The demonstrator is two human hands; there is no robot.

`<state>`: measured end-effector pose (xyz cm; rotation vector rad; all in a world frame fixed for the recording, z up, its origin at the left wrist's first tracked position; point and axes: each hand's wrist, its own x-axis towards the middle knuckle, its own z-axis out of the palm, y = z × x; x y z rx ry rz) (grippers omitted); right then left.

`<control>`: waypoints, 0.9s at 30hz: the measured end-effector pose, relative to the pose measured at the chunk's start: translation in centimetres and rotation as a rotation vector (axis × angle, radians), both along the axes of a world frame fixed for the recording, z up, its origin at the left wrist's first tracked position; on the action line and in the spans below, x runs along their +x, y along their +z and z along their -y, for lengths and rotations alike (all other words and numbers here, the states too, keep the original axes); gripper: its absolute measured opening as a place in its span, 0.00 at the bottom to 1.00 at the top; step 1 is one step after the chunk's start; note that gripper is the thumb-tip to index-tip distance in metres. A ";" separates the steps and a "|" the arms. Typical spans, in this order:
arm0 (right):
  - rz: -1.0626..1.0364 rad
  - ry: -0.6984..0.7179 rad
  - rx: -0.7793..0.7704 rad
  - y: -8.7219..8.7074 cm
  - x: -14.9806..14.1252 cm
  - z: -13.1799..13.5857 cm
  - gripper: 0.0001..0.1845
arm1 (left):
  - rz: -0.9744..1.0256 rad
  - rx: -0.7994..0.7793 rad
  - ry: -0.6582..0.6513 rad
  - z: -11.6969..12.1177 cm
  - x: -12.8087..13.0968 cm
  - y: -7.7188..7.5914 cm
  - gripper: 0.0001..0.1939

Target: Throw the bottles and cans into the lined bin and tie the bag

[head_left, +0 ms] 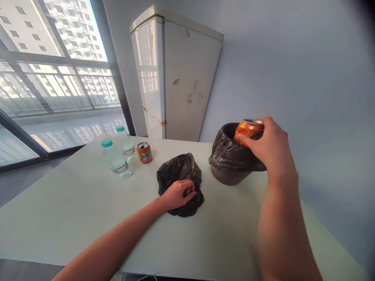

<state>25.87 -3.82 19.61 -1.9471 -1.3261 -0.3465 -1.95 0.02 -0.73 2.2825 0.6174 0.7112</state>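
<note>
My right hand (268,142) is closed around an orange drink can (244,130), tilted at the mouth of a dark trash bin (228,175). A black plastic liner (225,152) is folded over the bin's rim; the bin's inside is mostly hidden. On the table, my left hand (180,193) rests with curled fingers on a crumpled black plastic bag (178,168), gripping part of it. Left of the bag stands a second orange can (144,152), upright, its top facing up.
Two clear bottles with teal caps, a nearer bottle (117,164) and a farther bottle (125,144), stand left of the second can. Behind the white table (88,218) is a white refrigerator (187,78). A large window (58,78) lies at left, a wall (293,78) at right.
</note>
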 end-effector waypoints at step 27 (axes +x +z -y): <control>0.041 0.867 -0.760 -6.6 -15.0 -0.7 0.17 | 1.064 -1.054 0.203 -5.1 -2.8 0.0 0.20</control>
